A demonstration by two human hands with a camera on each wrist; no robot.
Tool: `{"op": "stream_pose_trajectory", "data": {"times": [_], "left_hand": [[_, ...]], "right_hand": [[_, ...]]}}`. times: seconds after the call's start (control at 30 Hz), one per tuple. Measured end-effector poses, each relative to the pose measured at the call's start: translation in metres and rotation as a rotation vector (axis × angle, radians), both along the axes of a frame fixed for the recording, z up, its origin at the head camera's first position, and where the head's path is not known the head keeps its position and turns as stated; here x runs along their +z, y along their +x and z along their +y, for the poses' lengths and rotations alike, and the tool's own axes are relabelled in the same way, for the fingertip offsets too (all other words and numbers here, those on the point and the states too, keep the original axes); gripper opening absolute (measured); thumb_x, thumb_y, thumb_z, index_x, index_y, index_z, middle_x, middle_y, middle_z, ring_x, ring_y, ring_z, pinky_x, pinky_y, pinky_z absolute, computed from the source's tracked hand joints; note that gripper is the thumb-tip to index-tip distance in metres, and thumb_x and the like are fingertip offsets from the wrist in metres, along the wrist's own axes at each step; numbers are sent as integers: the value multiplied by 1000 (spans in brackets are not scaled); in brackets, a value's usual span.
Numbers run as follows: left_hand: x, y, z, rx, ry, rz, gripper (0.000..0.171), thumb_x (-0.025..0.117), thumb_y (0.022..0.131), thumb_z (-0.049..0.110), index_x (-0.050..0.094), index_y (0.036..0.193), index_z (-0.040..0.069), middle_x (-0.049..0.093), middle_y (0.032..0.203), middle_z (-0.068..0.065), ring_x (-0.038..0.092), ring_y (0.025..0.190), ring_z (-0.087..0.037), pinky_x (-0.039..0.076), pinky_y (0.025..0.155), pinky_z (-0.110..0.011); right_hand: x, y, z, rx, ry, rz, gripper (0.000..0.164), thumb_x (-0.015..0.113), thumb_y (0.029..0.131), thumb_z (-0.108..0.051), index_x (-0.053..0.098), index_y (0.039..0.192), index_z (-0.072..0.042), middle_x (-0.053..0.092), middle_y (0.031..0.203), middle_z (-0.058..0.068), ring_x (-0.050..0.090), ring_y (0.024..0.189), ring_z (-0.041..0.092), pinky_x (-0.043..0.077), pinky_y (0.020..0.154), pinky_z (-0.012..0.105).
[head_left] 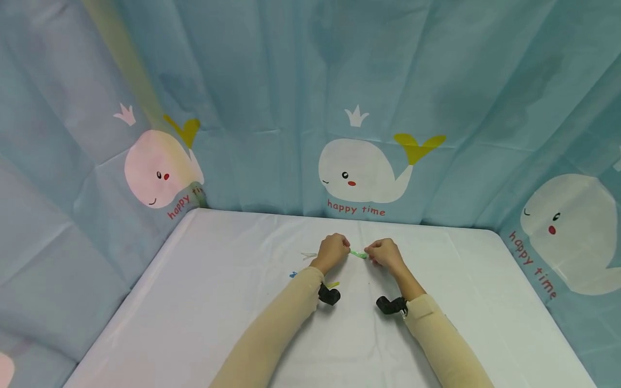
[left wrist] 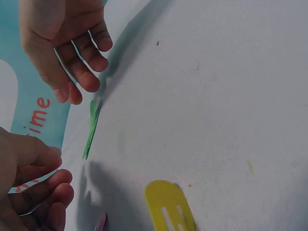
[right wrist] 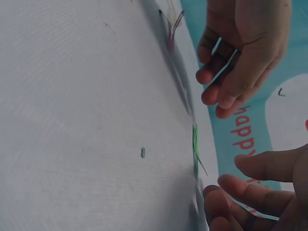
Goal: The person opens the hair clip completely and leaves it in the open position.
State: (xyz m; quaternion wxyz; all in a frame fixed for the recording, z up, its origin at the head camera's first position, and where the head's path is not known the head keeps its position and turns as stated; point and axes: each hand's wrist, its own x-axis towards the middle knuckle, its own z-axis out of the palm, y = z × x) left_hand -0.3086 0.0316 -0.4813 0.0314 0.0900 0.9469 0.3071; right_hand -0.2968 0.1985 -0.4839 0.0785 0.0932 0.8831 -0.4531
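A slim bundle of thin green strands (head_left: 359,254) lies on the white table between the two hands. My left hand (head_left: 332,251) hovers at its left end, thumb and forefinger close together and the other fingers loosely bent. From the other side, my right hand (head_left: 384,252) hangs at the bundle's right end. In the right wrist view a gap shows between the thumb and forefinger of the right hand (right wrist: 264,187). Both ends of the green strands (left wrist: 90,130) show free of the fingertips in the left wrist view.
A yellow slotted piece with a rounded end (left wrist: 161,192) lies near my left wrist. Thin purple strands (right wrist: 171,42) lie by the left hand. Pale strands (head_left: 308,255) and a small blue item (head_left: 293,275) are further left. A blue whale-print curtain (head_left: 271,161) borders the table.
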Motion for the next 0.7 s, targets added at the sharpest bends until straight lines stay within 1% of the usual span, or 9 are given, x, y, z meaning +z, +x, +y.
{"op": "stream_pose_trajectory", "data": {"times": [0.13, 0.23, 0.3, 0.4, 0.5, 0.6, 0.7], "left_hand": [[-4, 0, 6, -37, -82, 25, 12, 68, 88, 13, 74, 96, 7, 73, 96, -5, 68, 90, -22, 53, 81, -33], [-9, 2, 11, -71, -138, 62, 15, 68, 88, 11, 72, 101, 5, 71, 97, -8, 66, 92, -23, 52, 83, -34], [-12, 4, 13, -78, -171, 90, 16, 67, 89, 11, 71, 103, 4, 69, 98, -8, 65, 92, -23, 52, 84, -33], [-13, 5, 15, -78, -194, 135, 15, 67, 87, 10, 72, 100, 3, 68, 94, -9, 64, 88, -22, 52, 80, -33], [-13, 5, 16, -85, -224, 161, 11, 67, 87, 9, 73, 95, 3, 68, 90, -9, 64, 83, -22, 52, 75, -32], [-14, 5, 16, -99, -238, 171, 10, 66, 87, 7, 74, 92, 4, 68, 87, -8, 64, 81, -21, 52, 73, -32], [-16, 5, 17, -108, -236, 177, 11, 65, 87, 5, 74, 92, 4, 70, 88, -7, 65, 82, -21, 53, 75, -31]], "right_hand": [[-3, -3, -1, 6, 41, -5, 20, 66, 90, -16, 72, 93, 3, 61, 67, 3, 54, 52, 9, 43, 51, 22], [-4, -5, -2, 15, 78, -3, 19, 68, 88, -14, 72, 91, 4, 62, 64, 4, 53, 49, 8, 42, 49, 22], [-5, -6, -3, 25, 102, 3, 18, 69, 87, -14, 72, 90, 4, 63, 63, 4, 52, 49, 8, 41, 48, 22], [-5, -6, -5, 34, 131, 19, 17, 70, 85, -12, 73, 88, 5, 64, 59, 4, 52, 48, 9, 41, 47, 22], [-5, -7, -7, 39, 154, 31, 15, 73, 82, -10, 74, 84, 4, 63, 54, 4, 52, 47, 11, 41, 47, 23], [-6, -8, -8, 36, 153, 14, 11, 73, 79, -8, 75, 80, 2, 63, 53, 4, 53, 46, 11, 41, 47, 24], [-7, -9, -7, 38, 139, -4, 7, 72, 79, -6, 75, 77, 1, 64, 54, 5, 54, 45, 11, 42, 47, 24]]}}
